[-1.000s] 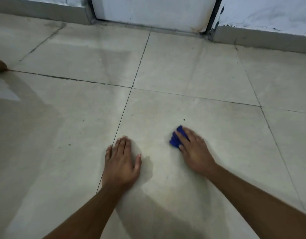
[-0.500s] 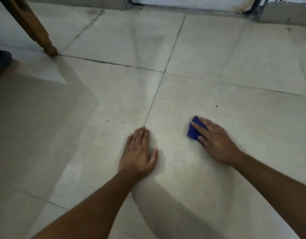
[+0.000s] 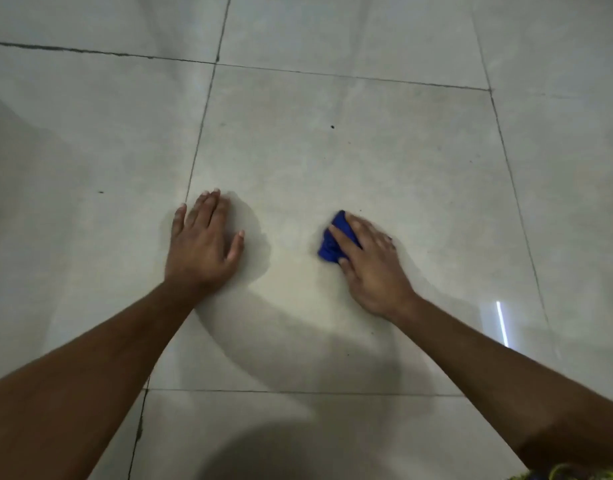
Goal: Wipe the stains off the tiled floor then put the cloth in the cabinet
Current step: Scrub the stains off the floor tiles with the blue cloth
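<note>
On the pale tiled floor (image 3: 367,150), your left hand (image 3: 201,244) lies flat, fingers straight, while your right hand (image 3: 371,261) presses the bunched blue cloth (image 3: 331,245) onto the same tile.

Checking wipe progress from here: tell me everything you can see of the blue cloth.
The blue cloth is a small, deep blue, soft-looking fabric bunched into a creased wad, not spread flat. It lies on the pale tiled floor, on the same large tile as both hands. The right hand lies over its near right part, fingers across the top and thumb at its near edge, so only the far left part shows. The left hand rests flat on the floor, well apart from it.
</note>
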